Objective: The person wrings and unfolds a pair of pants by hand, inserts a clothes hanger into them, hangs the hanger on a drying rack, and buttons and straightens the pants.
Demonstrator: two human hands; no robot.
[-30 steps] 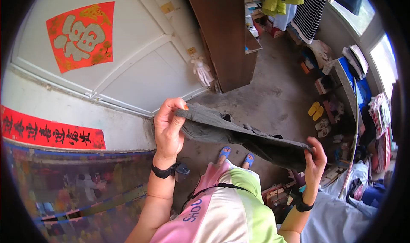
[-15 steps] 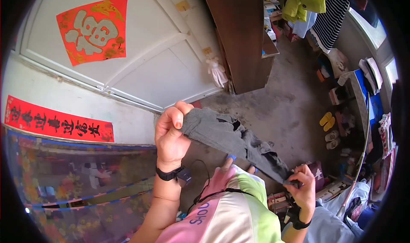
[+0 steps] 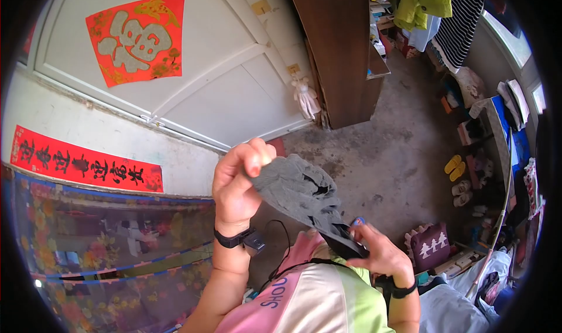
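A dark grey garment (image 3: 298, 189) stretches in front of my chest, bunched and creased; its exact kind cannot be made out. My left hand (image 3: 240, 184) pinches its upper left end between thumb and fingers. Toward the lower right, the cloth sags into a darker, folded end. Beside that end is my right hand (image 3: 380, 252), its thumb and forefinger spread apart around the fabric edge, seemingly touching it without a firm grip. Both wrists wear black bands, the left one carrying a small device.
A white door (image 3: 216, 69) bears a red poster (image 3: 140, 40). A brown cabinet (image 3: 339, 52) stands past it. Yellow slippers (image 3: 455, 167) lie on the concrete floor (image 3: 386, 157), near a maroon bag (image 3: 429, 246). Clothes hang at upper right; a patterned curtain (image 3: 117, 245) covers the lower left.
My right hand has moved left toward my left hand and its fingers have spread from a pinch. The garment, stretched long before, is now shorter and more bunched. My left hand keeps its hold.
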